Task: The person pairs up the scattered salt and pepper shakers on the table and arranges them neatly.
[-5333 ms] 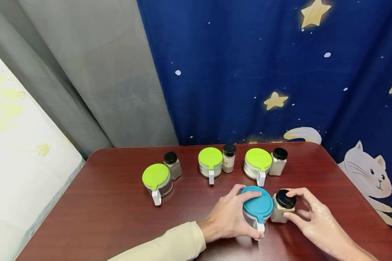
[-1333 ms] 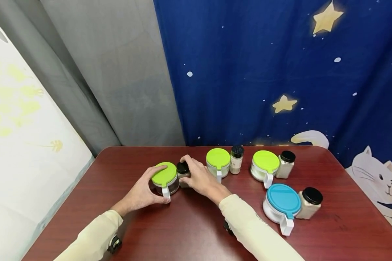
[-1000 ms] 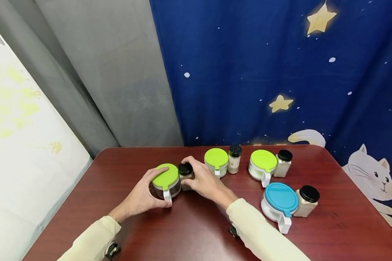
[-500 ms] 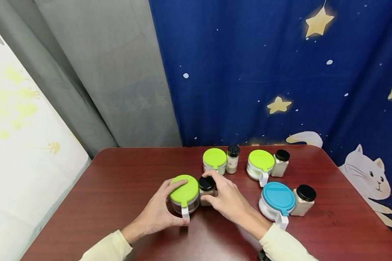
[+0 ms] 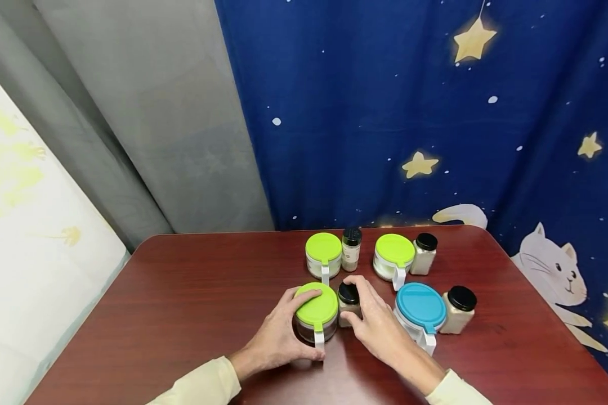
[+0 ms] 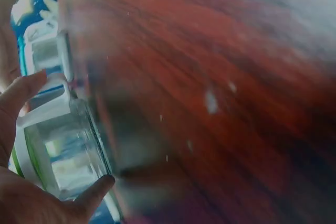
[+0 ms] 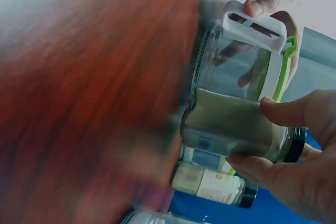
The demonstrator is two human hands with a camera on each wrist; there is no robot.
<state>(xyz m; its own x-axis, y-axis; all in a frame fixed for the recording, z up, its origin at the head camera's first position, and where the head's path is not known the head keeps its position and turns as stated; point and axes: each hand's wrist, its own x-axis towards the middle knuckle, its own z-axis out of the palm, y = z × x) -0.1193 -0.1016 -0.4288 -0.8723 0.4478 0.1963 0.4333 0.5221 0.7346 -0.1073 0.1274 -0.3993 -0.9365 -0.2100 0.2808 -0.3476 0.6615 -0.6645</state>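
Observation:
My left hand [image 5: 280, 337] grips a glass seasoning jar with a green lid [image 5: 317, 306], its fingers around the side and over the lid, the thumb at the white handle. My right hand [image 5: 382, 326] holds a square spice jar with a black lid [image 5: 348, 292] between thumb and fingers, right beside that jar. In the right wrist view the spice jar [image 7: 231, 121] shows grey-brown powder. Through the clear wall of the green-lidded jar [image 6: 68, 153], little can be made out in the left wrist view. Both jars are upright at the table's front middle.
Just right stand a blue-lidded jar [image 5: 420, 306] and a black-lidded square jar [image 5: 458, 309]. Behind are two green-lidded jars [image 5: 323, 250] [image 5: 394, 253], a round shaker [image 5: 352, 250] and another square jar [image 5: 423, 253]. Curtains hang past the brown table's [image 5: 182, 292] back edge.
Earlier my hands held the blue-lidded jar and a square jar, now released at the right. Since then they took the leftmost green-lidded jar and spice jar and brought both rightward and nearer.

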